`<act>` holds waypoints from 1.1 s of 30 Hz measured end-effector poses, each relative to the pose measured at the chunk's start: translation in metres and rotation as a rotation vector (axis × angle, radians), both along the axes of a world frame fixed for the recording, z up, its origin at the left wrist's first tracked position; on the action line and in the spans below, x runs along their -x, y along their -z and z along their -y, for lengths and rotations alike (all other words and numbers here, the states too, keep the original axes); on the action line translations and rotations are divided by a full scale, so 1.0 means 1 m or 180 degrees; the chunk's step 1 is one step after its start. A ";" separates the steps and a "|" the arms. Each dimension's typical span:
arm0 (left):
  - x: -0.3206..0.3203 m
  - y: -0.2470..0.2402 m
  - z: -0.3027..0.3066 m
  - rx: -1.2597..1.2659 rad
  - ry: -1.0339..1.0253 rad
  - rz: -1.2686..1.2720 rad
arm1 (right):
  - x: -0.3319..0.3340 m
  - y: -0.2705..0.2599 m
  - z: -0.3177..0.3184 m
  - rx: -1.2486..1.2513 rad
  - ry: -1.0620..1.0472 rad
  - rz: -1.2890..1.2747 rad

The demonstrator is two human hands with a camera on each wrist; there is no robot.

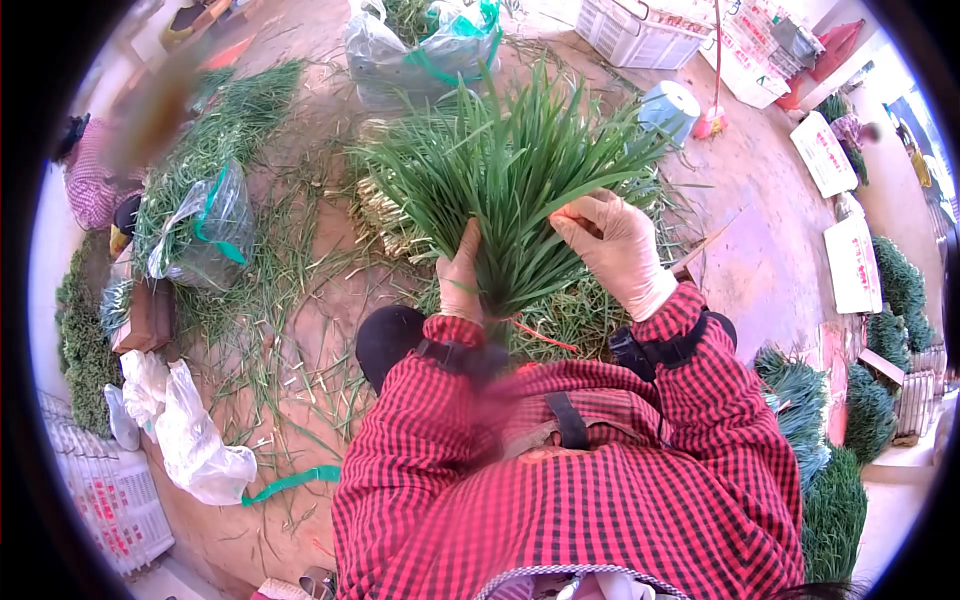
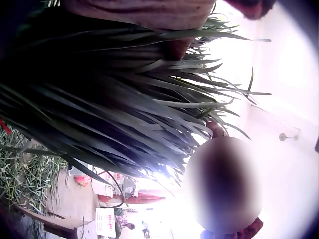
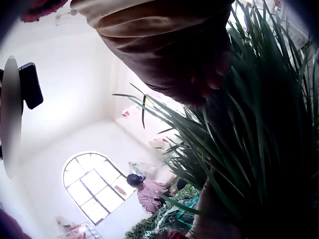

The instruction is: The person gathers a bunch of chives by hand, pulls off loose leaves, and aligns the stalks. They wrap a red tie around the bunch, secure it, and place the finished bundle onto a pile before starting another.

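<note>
In the head view a thick bunch of green chives [image 1: 500, 190] fans out in front of the chest, leaf tips away from the body. My gloved left hand [image 1: 461, 275] grips the bunch low on its left side, thumb up along the leaves. Bent fingers of my gloved right hand [image 1: 618, 245] pinch at leaves on the right edge; bare fingertips show orange. Dark leaves [image 2: 114, 99] fill much of the left wrist view. In the right wrist view, the right hand [image 3: 169, 55] has its fingertips against the leaves. A thin red strip [image 1: 545, 336] shows below the bunch.
More chives with pale stalks [image 1: 380, 215] lie behind the bunch. Loose trimmings [image 1: 290, 350] litter the floor. Around stand plastic bags [image 1: 415, 65], a white crate [image 1: 640, 35], a blue bucket [image 1: 670, 108] and chive piles [image 1: 835, 510]. Another person [image 3: 149, 194] sits at the left.
</note>
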State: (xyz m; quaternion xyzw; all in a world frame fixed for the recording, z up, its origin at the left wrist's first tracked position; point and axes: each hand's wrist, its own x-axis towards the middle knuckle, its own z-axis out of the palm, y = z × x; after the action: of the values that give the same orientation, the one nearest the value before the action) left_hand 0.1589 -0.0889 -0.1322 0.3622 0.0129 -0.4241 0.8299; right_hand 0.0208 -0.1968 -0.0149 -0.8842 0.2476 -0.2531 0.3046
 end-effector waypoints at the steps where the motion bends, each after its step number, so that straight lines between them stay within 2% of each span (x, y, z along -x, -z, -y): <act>1: 0.001 -0.003 -0.001 -0.0023 -0.0011 -0.0011 | -0.001 0.002 0.000 0.0075 -0.0020 0.0029; 2: 0.002 -0.006 -0.002 -0.0047 -0.0024 -0.0021 | -0.001 0.002 0.001 0.0464 0.0022 0.0025; 6: 0.002 -0.010 -0.005 0.0055 -0.0116 -0.0083 | 0.015 0.002 0.018 0.0976 0.0151 -0.0430; 8: -0.001 -0.003 -0.004 -0.0085 -0.0097 -0.0079 | 0.028 -0.003 0.040 -0.0085 0.0347 0.0988; 9: -0.001 -0.005 -0.005 -0.0156 -0.0122 -0.0039 | 0.036 -0.026 0.045 -0.0779 0.0759 0.1094; 10: -0.002 -0.007 -0.005 -0.0228 -0.0147 0.0000 | 0.038 -0.037 0.050 -0.1029 0.0913 0.1717; 13: 0.006 -0.025 -0.006 -0.0336 -0.0219 0.0242 | 0.056 -0.066 0.060 -0.1484 0.0091 0.1994; 15: 0.008 -0.018 -0.005 -0.0311 -0.0149 0.0405 | 0.033 -0.081 0.033 -0.0536 0.0035 0.1496; 16: 0.009 -0.015 0.000 -0.0168 -0.0356 0.0277 | 0.022 -0.084 0.023 -0.0063 0.0014 0.1247; 17: 0.008 -0.012 0.001 -0.0288 -0.0301 0.0349 | 0.016 -0.074 0.024 0.0749 -0.0046 0.0743; 19: 0.005 -0.005 -0.001 -0.0560 -0.0203 0.0475 | 0.002 -0.065 0.018 0.1432 -0.0556 0.0302; 21: 0.005 0.002 0.001 -0.0455 -0.0177 0.0451 | -0.007 -0.044 0.020 0.1643 -0.0572 0.0015; 22: 0.004 0.005 0.001 -0.0462 -0.0191 0.0518 | -0.011 -0.039 0.020 0.2106 -0.0671 0.0083; 26: 0.001 0.009 -0.003 -0.0562 -0.0299 0.0759 | -0.015 -0.021 0.028 0.1930 -0.0347 0.0229; 29: 0.001 0.005 -0.005 -0.0632 -0.0292 0.0779 | -0.009 -0.021 0.038 0.1183 -0.0290 0.0379; 30: 0.000 0.005 -0.005 -0.0643 -0.0299 0.0780 | -0.006 -0.029 0.040 0.0608 -0.0298 0.0374; 33: -0.002 0.013 -0.005 -0.0863 -0.0303 0.0945 | -0.006 -0.035 0.041 0.0379 -0.0403 0.0549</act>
State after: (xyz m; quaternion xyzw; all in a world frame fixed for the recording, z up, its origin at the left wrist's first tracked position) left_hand 0.1611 -0.0840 -0.1453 0.5281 -0.0356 -0.3207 0.7855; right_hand 0.0268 -0.2378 0.0203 -0.8896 0.1486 -0.3227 0.2871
